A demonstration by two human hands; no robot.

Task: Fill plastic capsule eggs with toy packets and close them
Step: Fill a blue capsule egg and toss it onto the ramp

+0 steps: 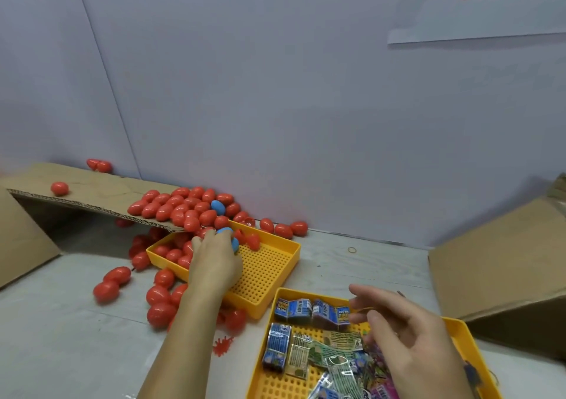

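Observation:
My left hand (213, 263) reaches into the far yellow perforated tray (269, 273) and closes its fingers on a blue capsule egg (231, 239). Several red eggs (171, 254) lie in that tray's left part. A heap of red eggs (183, 207) with one blue egg (218, 207) rests on a cardboard flap (92, 193) behind it. My right hand (407, 343) hovers over the near yellow tray (459, 328), fingers spread, a thin rubber band seemingly at its fingertips. Blue banded packet bundles (309, 309) and loose green and pink toy packets (333, 359) fill that tray.
More red eggs (159, 300) are scattered on the grey table left of the trays. A red splat-shaped toy (223, 344) lies near my left forearm. A rubber band (352, 249) lies behind the trays. Cardboard boxes stand at the left (21, 239) and right (502, 267). A pale wall rises behind.

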